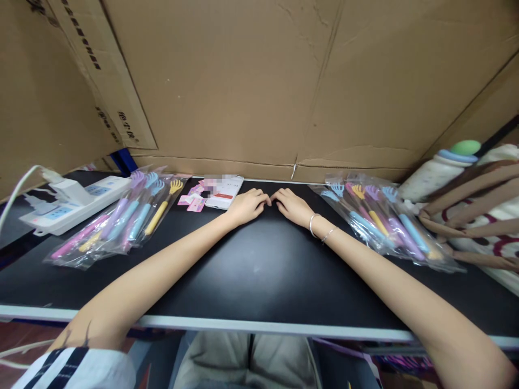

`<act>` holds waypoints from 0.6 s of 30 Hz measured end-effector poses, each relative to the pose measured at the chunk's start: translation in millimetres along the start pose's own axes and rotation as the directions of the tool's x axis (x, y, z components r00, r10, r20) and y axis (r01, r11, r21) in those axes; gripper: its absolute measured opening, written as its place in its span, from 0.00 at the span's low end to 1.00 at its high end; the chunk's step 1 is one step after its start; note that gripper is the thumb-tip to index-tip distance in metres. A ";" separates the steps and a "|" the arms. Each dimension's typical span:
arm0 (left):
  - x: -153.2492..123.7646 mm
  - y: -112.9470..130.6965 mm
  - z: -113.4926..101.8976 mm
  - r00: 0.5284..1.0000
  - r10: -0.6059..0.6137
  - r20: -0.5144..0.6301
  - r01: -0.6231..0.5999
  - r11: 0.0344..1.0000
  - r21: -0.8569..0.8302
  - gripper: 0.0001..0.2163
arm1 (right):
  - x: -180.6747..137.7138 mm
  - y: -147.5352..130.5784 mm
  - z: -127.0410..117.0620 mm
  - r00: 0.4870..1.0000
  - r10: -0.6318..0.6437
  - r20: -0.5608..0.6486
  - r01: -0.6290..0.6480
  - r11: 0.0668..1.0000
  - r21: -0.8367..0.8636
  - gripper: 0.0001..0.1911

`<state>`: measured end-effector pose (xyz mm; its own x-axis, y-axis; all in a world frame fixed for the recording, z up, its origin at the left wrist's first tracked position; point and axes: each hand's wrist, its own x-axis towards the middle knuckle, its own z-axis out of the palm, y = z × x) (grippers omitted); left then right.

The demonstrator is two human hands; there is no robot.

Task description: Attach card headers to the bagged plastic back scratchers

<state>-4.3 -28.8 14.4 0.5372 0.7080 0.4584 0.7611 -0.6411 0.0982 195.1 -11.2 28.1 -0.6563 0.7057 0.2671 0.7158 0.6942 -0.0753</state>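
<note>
My left hand (248, 206) lies on the black tabletop (259, 270), beside a smartphone (224, 199) and several small pink cards (193, 201). Opposite it rests my right hand (295, 208), a bracelet at the wrist. Both have loosely bent fingers, with nothing visible in them, and their fingertips almost meet. On the left lie several back scratchers (140, 216) in clear plastic sleeves, with pink, purple, blue and yellow handles. More bagged back scratchers (377, 219) lie to the right, past my right forearm.
A white power strip (77, 202) with plugs and a cable sits at the far left. Cardboard (243, 81) walls in the back of the table. On the right stand a pale bottle (432, 175) and a cloth bag (482, 216) with brown straps.
</note>
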 end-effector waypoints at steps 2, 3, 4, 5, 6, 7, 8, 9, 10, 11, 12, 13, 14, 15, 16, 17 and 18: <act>0.8 -0.5 0.1 1.000 0.000 0.006 0.000 1.000 -0.013 0.12 | 1.1 2.8 -7.5 0.999 -0.019 0.046 0.018 1.000 0.026 0.15; 0.9 -0.7 0.0 1.000 0.001 0.010 -0.001 1.000 -0.020 0.12 | 1.8 5.9 -13.0 0.997 -0.026 0.076 0.023 0.999 0.037 0.15; 1.0 -0.7 -0.3 1.000 0.001 0.013 -0.001 1.000 -0.026 0.12 | 2.3 10.2 -19.5 0.992 -0.031 0.119 0.026 0.999 0.043 0.15; 0.9 -0.7 -0.7 1.000 -0.002 0.015 0.002 0.999 -0.032 0.12 | 2.2 15.5 -27.0 0.990 -0.020 0.141 0.014 0.999 0.038 0.14; 0.8 -0.5 -1.2 1.000 -0.006 0.017 0.006 0.999 -0.038 0.12 | 1.3 21.9 -35.1 0.990 0.017 0.143 -0.019 1.000 0.017 0.15; 0.7 -0.2 -1.7 1.000 -0.011 0.018 0.012 0.999 -0.044 0.12 | -0.4 29.0 -43.5 0.988 0.089 0.128 -0.085 0.996 -0.039 0.15; 0.7 0.1 -2.1 1.000 -0.017 0.017 0.018 0.999 -0.049 0.13 | -3.1 36.6 -51.8 0.979 0.177 0.102 -0.165 0.980 -0.112 0.15; 0.7 0.3 -2.5 1.000 -0.022 0.017 0.023 0.998 -0.054 0.13 | -6.4 44.4 -59.5 0.961 0.269 0.062 -0.254 0.949 -0.188 0.16; 0.8 0.5 -2.7 1.000 -0.026 0.017 0.027 0.998 -0.059 0.13 | -10.3 51.9 -66.4 0.938 0.345 0.033 -0.327 0.911 -0.253 0.16; 0.9 0.5 -2.8 0.999 -0.028 0.018 0.029 0.998 -0.064 0.13 | -14.2 58.8 -72.4 0.910 0.413 0.012 -0.391 0.870 -0.300 0.17; 1.0 0.3 -2.8 0.999 -0.029 0.017 0.031 0.997 -0.067 0.13 | -17.8 64.7 -77.3 0.851 0.525 0.018 -0.481 0.791 -0.378 0.18; 1.0 0.1 -2.6 0.999 -0.030 0.015 0.031 0.997 -0.070 0.13 | -20.9 69.3 -81.3 0.791 0.611 0.031 -0.542 0.724 -0.427 0.20; 1.1 -0.1 -2.5 1.000 -0.029 0.013 0.030 0.997 -0.072 0.13 | -23.3 72.4 -84.4 0.738 0.672 0.063 -0.577 0.678 -0.455 0.21; 1.1 -0.4 -2.3 1.000 -0.027 0.012 0.028 0.997 -0.073 0.13 | -25.0 74.0 -86.9 0.693 0.712 0.110 -0.594 0.652 -0.471 0.22; 1.1 -0.6 -2.2 1.000 -0.025 0.011 0.025 0.997 -0.074 0.12 | -26.0 74.1 -88.9 0.663 0.731 0.162 -0.597 0.646 -0.476 0.24; 1.1 -0.7 -2.2 1.000 -0.022 0.012 0.023 0.997 -0.076 0.12 | -26.4 73.1 -90.4 0.641 0.738 0.209 -0.592 0.649 -0.478 0.25; 1.0 -0.7 -2.4 1.000 -0.021 0.013 0.022 0.997 -0.079 0.11 | -26.4 71.1 -91.5 0.628 0.740 0.241 -0.586 0.653 -0.480 0.26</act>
<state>-5.1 -28.3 16.9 0.5259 0.7249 0.4450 0.7416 -0.6469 0.1774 285.2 6.6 103.5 0.0604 0.9910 -0.1194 0.9664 -0.0281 0.2556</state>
